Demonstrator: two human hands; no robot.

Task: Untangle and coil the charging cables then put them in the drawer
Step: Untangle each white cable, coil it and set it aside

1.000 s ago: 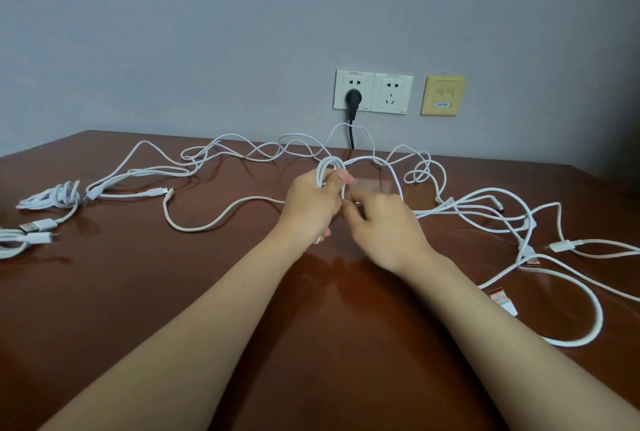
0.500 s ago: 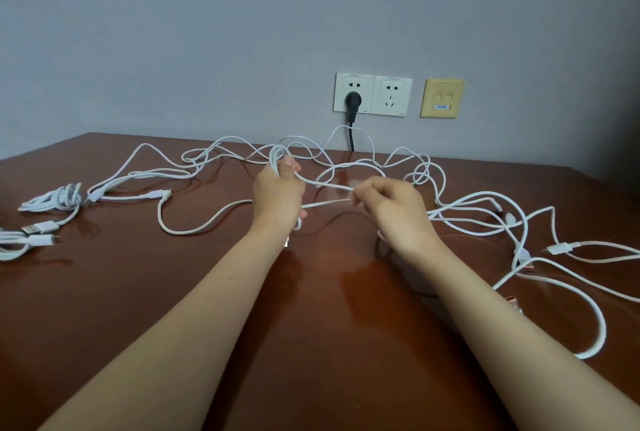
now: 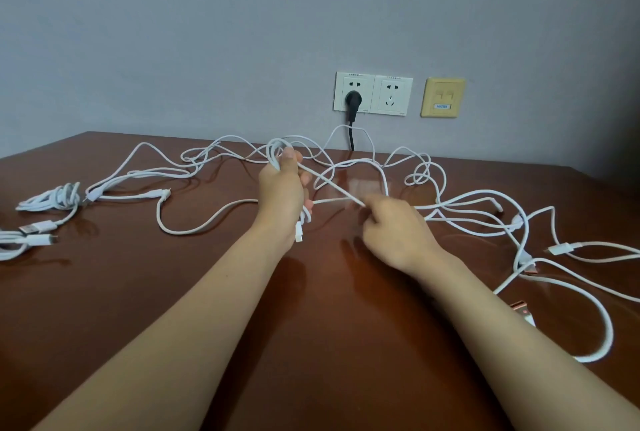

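My left grip is clamped around a small coil of white charging cable. Its loops stick out above my fist, and a white connector hangs free just below it. A taut strand runs from under my left thumb down to my right grip. There my curled fingertips pinch it, though they are blurred, so I cannot make out the exact hold. Both grips are lifted off the brown worktop, close to each other and joined only by that strand.

The loose charging cables sprawl in tangled loops beyond both grips. They spread well out past my right grip, where several white connectors lie among them. A rose-coloured plug rests beside my right forearm. From just beside my left grip one cable sags away in a long curve across the worktop. Well out past my left grip lies a bundled cable, and nearer me than it are two plug ends side by side.

On the wall beyond my grips sit the wall sockets, with a black plug in the one nearer my left grip. A yellow plate is fixed beside them.
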